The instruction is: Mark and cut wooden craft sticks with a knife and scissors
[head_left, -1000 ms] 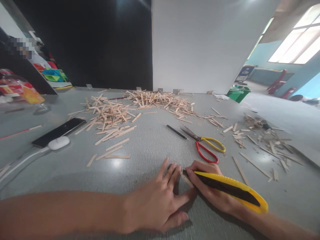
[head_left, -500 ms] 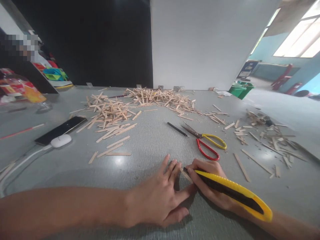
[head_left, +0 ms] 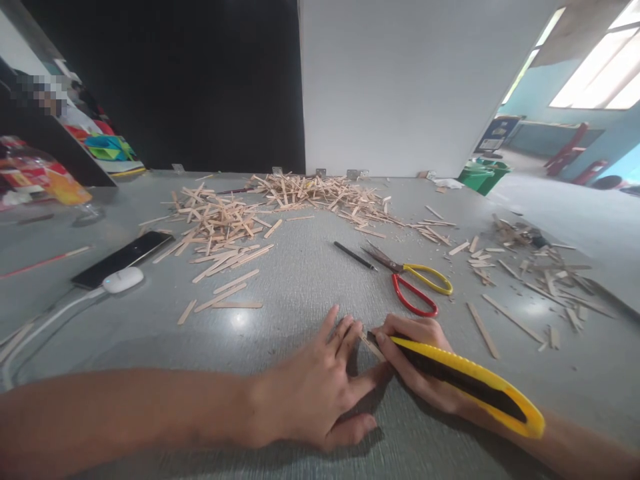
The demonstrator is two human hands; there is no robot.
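My right hand (head_left: 420, 353) is wrapped round a yellow and black utility knife (head_left: 465, 380), its blade end pointing left at a short wooden stick (head_left: 373, 347) on the table. With fingers spread, my left hand (head_left: 320, 387) lies over the table and its fingertips press on that stick, which they partly cover. Just beyond my hands are scissors (head_left: 400, 270) with one red and one yellow handle, lying open. Beside their blades rests a black pen (head_left: 355, 256).
Two heaps of wooden sticks, a left one (head_left: 220, 217) and a back one (head_left: 320, 193), lie before an upright black and white panel (head_left: 390, 87). Cut pieces (head_left: 555, 287) are scattered at right. A phone (head_left: 123, 259), a white corded device (head_left: 123, 280) and a bottle (head_left: 50, 177) are at left.
Both hands keep almost the same place, with the knife still at the stick. The whole view has shifted very slightly; nothing was picked up or let go.
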